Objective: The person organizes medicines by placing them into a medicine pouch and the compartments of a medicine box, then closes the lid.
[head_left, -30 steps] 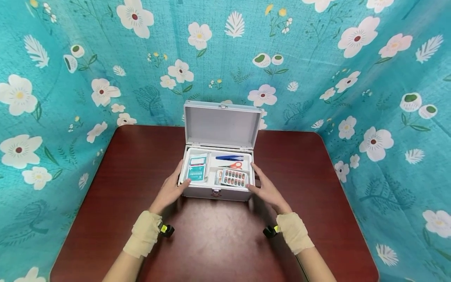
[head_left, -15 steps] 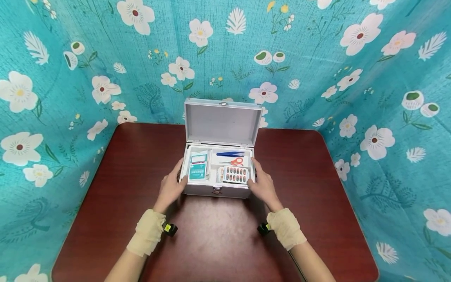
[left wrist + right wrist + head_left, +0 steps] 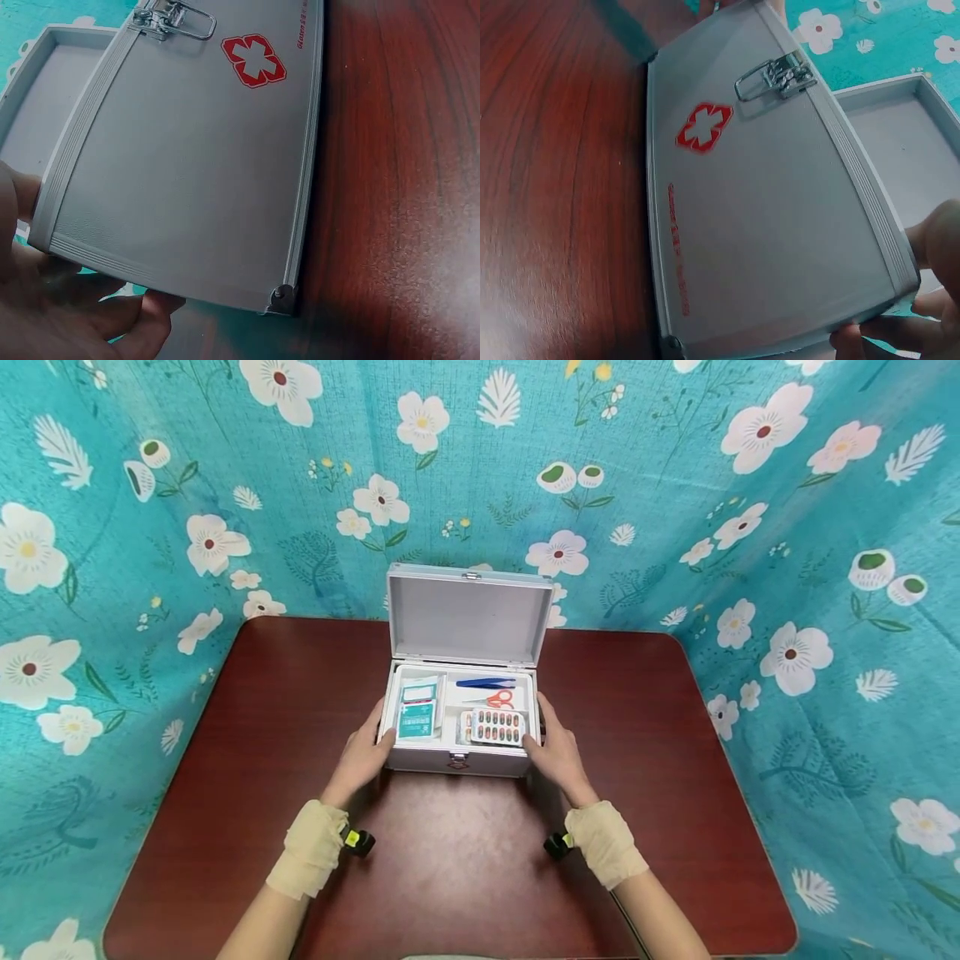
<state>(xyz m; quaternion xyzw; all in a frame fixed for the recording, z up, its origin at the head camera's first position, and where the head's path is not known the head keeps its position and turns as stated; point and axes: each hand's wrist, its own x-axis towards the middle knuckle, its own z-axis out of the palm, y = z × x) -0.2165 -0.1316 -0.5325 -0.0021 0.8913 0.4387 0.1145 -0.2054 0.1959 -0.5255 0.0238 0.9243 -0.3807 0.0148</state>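
A silver first-aid box point(image 3: 420, 762) stands on the table with its lid upright. My left hand point(image 3: 362, 756) holds the box's left end, thumb at the top rim and fingers along the side. On the opposite end, my right hand point(image 3: 557, 752) grips it the same way. In the white inner tray point(image 3: 450, 727) lie a teal-and-white packet point(image 3: 417, 717), blue tweezers point(image 3: 486, 682), orange-handled scissors point(image 3: 498, 698) and capsule blister packs point(image 3: 498, 727). Both wrist views show the front panel with a red cross emblem point(image 3: 254, 60) and a metal latch point(image 3: 781, 77).
The dark red wooden table point(image 3: 660, 777) extends around the box. A teal floral curtain point(image 3: 480, 460) encloses the back and sides. The raised lid point(image 3: 470, 614) stands close in front of the curtain. A pale edge of something shows at the bottom of the head view.
Both hands have settled closer against the box's ends, the right wrist shifting inward. The head view has tilted slightly, and the box stays open.
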